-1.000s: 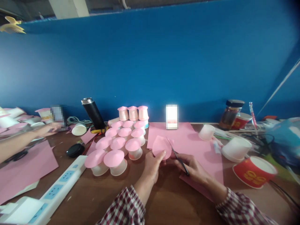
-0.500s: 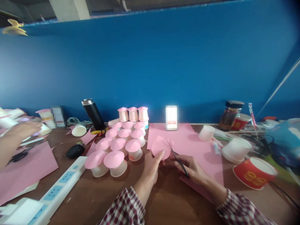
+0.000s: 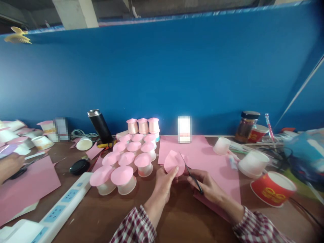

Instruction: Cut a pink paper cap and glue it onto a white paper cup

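Behind the brown table (image 3: pixel 182 216), a blue wall (image 3: pixel 177 67)

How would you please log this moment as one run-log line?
left hand: holds pink paper piece | right hand: holds scissors, blades at paper | beside: pink-topped cups

Stretching brown and wooden along a blue wall: a table (image 3: pixel 101 216), bearing a cluster of pink-topped white cups (image 3: pixel 124 162) near its middle, a white power strip (image 3: pixel 63 209) lying at the front left, and pink paper sheets (image 3: pixel 215 162) spreading at centre right and far left. Standing toward the back: a black flask (image 3: pixel 99 125), leaning, and a dark-lidded jar (image 3: pixel 246 127). Sitting at the right: a red paper bowl (image 3: pixel 272 188), tipped, and overturned white cups (image 3: pixel 253 162) just beside it.
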`<state>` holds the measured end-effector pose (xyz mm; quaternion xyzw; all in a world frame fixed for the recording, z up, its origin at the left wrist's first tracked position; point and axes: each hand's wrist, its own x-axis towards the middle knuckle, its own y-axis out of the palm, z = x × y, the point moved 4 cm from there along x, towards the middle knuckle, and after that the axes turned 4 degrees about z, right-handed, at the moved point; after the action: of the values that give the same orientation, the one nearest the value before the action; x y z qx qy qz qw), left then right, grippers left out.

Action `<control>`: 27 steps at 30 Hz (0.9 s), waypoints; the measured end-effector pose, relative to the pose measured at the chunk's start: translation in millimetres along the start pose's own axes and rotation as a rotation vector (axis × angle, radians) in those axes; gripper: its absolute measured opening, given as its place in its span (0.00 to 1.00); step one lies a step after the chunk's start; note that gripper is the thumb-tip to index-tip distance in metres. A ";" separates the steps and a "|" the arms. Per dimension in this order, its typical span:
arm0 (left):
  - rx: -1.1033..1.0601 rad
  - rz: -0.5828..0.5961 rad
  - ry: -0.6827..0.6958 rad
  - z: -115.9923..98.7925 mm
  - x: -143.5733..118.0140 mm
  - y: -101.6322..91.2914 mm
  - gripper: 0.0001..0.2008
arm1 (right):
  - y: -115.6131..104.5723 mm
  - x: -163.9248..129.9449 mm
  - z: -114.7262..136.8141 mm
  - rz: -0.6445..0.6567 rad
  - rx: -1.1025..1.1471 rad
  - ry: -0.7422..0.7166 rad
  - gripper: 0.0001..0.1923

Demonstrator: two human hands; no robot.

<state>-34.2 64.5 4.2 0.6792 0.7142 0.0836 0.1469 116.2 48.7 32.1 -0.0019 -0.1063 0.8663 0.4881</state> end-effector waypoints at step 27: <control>-0.001 -0.030 -0.040 -3.3 -0.3 -1.7 0.19 | 0.1 0.5 9.1 0.001 -0.032 0.003 0.21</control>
<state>-36.9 64.4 6.7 0.6698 0.7213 0.0683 0.1626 114.9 47.4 41.1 -0.0114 -0.1195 0.8646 0.4879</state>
